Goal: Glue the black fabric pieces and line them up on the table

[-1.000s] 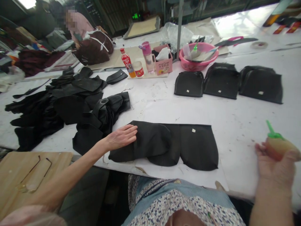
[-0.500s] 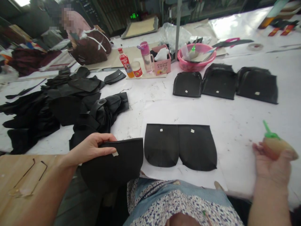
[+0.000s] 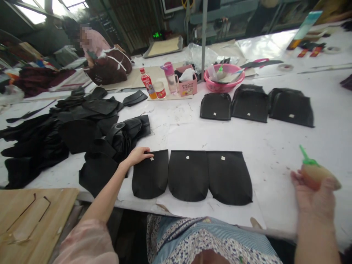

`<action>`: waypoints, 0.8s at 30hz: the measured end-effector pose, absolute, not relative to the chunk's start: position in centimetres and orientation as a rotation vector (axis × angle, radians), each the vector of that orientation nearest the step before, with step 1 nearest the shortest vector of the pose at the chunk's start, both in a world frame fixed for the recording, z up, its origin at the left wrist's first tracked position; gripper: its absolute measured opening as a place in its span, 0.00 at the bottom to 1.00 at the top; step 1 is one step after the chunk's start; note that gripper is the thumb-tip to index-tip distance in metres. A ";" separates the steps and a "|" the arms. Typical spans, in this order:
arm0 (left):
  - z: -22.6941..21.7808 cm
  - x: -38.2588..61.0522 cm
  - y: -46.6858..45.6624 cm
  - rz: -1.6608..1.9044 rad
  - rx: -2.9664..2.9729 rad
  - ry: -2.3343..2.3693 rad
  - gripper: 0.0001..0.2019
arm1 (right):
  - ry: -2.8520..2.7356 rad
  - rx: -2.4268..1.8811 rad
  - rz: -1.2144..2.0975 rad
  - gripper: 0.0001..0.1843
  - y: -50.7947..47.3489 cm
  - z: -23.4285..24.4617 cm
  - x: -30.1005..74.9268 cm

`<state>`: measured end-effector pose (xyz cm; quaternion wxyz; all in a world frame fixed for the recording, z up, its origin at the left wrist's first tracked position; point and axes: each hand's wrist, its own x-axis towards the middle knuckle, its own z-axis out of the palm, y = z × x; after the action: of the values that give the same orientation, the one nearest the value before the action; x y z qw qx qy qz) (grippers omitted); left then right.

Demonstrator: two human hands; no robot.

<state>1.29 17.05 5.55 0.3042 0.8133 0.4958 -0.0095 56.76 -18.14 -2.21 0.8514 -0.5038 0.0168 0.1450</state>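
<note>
With its thumb on the front, my left hand pinches the top edge of a black leather-like piece, which lies on the white table with its rounded end towards me. Beside it are two matching pieces, a middle one and a right one, side by side with straight edges away from me. Each bears a small pale tag near the top. Over on the right, my right hand is closed around a squeeze bottle with a green nozzle and amber-brown contents.
Black pieces lie heaped on the left. Further back stand a red-capped drink bottle, a pink-lidded bottle and a pink basin. Three black stacks, one here, lie right of centre. Glasses rest on a wooden board. A co-worker sits beyond.
My left hand has moved forward and laid its black piece flat on the table beside the other two. My right hand still holds the bottle. The view has tilted up slightly.
</note>
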 end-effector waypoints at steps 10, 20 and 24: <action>11.9 -0.7 13.5 -0.017 1.680 1.189 0.22 | 0.061 -1.075 0.297 0.19 -17.9 -1.9 56.6; 6.3 0.0 14.7 0.002 1.841 1.334 0.23 | 0.104 -1.007 0.300 0.24 -17.7 -1.4 55.9; 4.4 0.9 15.3 0.163 2.096 1.488 0.14 | 0.217 -0.972 0.283 0.21 -17.7 -1.5 56.1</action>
<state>0.93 15.32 4.37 0.2793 0.7813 0.5548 0.0608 56.14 -17.69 -1.50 0.8689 -0.4647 0.1035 0.1354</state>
